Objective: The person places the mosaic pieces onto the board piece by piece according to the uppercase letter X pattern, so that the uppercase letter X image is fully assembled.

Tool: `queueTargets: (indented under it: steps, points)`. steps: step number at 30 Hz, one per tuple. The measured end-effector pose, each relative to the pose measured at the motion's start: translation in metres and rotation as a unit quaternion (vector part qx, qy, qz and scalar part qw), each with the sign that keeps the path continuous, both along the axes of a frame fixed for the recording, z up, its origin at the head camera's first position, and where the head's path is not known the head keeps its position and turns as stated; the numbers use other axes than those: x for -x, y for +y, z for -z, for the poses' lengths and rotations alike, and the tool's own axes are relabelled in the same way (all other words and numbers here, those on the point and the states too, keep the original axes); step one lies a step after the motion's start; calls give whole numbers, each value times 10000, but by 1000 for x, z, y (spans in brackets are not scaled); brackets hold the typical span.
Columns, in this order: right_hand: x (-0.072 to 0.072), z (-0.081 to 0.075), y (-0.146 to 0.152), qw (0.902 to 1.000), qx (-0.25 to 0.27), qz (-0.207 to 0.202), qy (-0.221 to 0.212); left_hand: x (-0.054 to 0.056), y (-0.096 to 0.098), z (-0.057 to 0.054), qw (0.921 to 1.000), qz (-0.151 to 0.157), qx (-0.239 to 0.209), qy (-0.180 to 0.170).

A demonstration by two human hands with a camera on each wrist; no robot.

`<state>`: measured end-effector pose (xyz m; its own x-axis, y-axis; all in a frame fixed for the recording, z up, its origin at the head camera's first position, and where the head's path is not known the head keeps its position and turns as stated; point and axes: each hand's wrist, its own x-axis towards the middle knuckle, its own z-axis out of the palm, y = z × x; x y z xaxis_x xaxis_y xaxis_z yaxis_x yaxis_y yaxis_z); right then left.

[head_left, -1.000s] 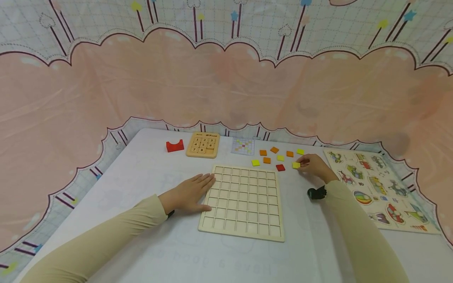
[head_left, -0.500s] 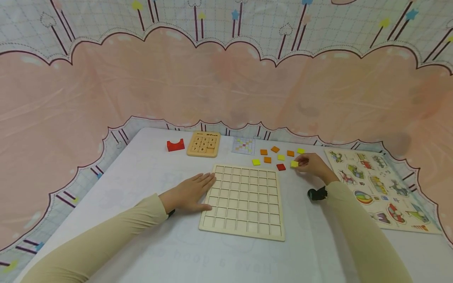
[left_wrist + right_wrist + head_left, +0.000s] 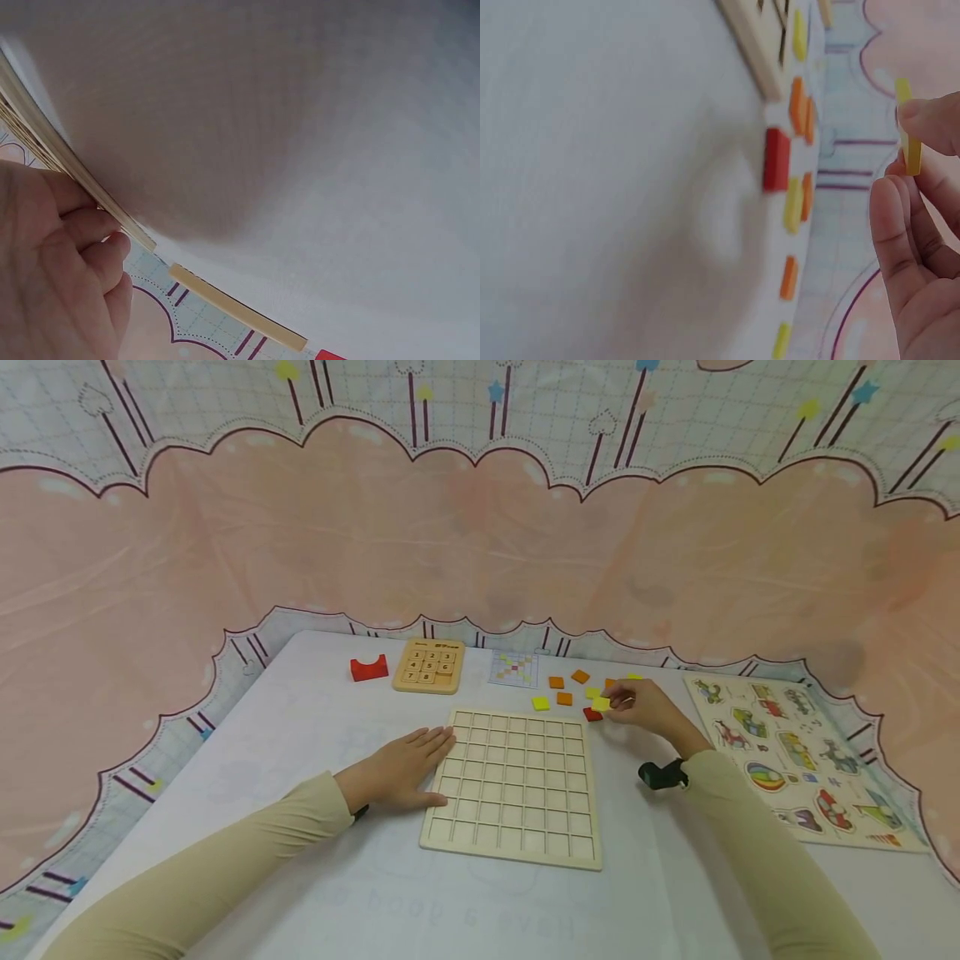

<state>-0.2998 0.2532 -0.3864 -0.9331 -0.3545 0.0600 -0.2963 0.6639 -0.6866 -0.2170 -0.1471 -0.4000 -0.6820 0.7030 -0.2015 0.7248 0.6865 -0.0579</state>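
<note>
A pale wooden grid board (image 3: 513, 793) lies flat on the white table with its squares bare. My left hand (image 3: 397, 770) rests along the board's left edge, fingers straight; in the left wrist view the fingertips touch the board's side (image 3: 82, 172). Between thumb and fingers, my right hand (image 3: 648, 708) pinches a yellow square tile (image 3: 601, 704), which the right wrist view shows raised off the table. Just below that tile lies a red tile (image 3: 592, 715). Around it are several orange tiles (image 3: 564, 699) and yellow tiles (image 3: 541, 703). The right hand partly covers a few of them.
Behind the board lie a small coloured pattern card (image 3: 513, 669), a wooden number puzzle (image 3: 429, 667) and a red arched block (image 3: 369, 668). A large picture puzzle board (image 3: 810, 768) takes up the right side, beside the right forearm. A patterned cloth hangs at the back.
My right hand has lifted the yellow tile and carried it left, over by the red tile. The left hand stays at the board's edge.
</note>
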Motion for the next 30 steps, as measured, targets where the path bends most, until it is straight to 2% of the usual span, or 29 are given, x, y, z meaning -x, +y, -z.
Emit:
queueTargets:
  steps: [7,14,25,30]
  points:
    - [-6,-8,-32,9996,207,-194,-79,0,0,1,10000,-33,23,33]
    - [-7,-6,-62,9989,270,-327,-180,-1,0,1,10000,-19,-33,36]
    - [-10,-4,-104,9942,752,-744,-189,-1,0,0,10000,20,-38,55]
    - [-10,-1,-121,9935,816,-703,-363,0,0,1,9999,38,-45,90]
